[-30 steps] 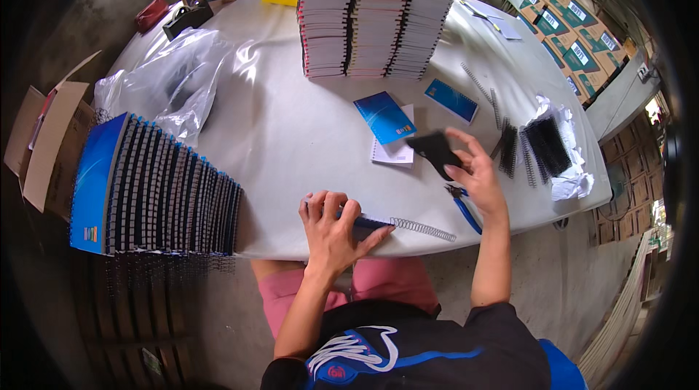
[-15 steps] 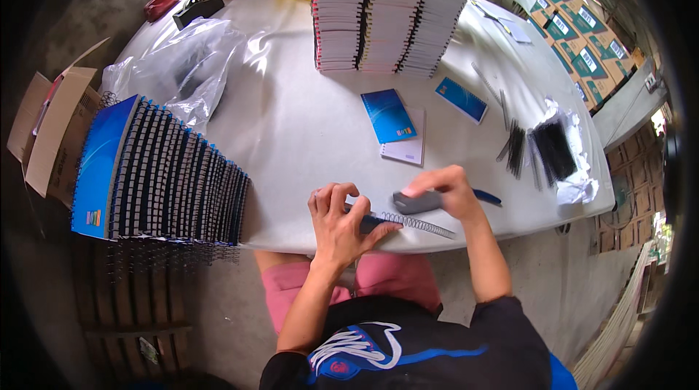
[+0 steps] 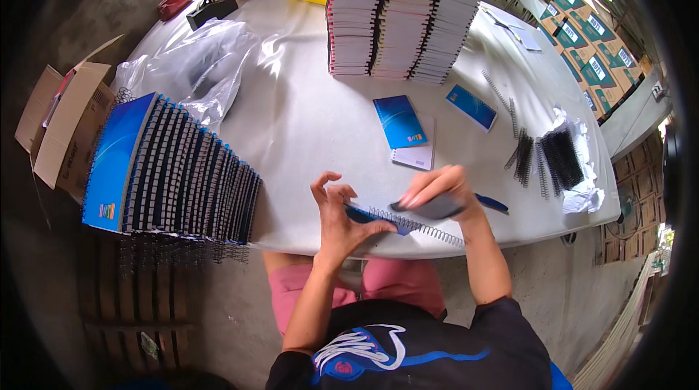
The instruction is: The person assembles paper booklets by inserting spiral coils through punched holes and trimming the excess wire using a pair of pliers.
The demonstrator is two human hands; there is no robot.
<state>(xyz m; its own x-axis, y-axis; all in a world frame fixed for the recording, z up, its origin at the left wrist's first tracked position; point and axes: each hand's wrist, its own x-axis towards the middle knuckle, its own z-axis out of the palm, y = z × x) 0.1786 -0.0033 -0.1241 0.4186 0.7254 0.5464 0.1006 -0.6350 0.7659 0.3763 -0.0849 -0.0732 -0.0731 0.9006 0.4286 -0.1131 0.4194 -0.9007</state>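
Observation:
Near the table's front edge my left hand (image 3: 336, 221) grips a small blue notebook (image 3: 399, 225) between thumb and fingers, its index finger raised. A wire spiral coil (image 3: 437, 234) runs along the notebook's upper edge and sticks out past its right end. Just above the coil, my right hand (image 3: 445, 184) is closed on a dark grey, flat, rounded pad (image 3: 437, 206) whose exact kind I cannot make out. The pad's left tip lies close to the coil; whether they touch is unclear. Right of that hand is a blue handle-like thing (image 3: 491, 203).
Blue spiral notebooks (image 3: 116, 164) stand in a long row at left. Tall notebook stacks (image 3: 408, 22) rise at the back. Two blue notebooks (image 3: 400, 120) (image 3: 472, 107) lie mid-table. Black coils (image 3: 561, 160) sit on crumpled paper at right, plastic wrap (image 3: 189, 69) at back left.
The whole view has shifted slightly. My right hand has tilted the grey pad and lifted it a little off the coil. More coil now shows along the notebook's edge; my left index finger has straightened.

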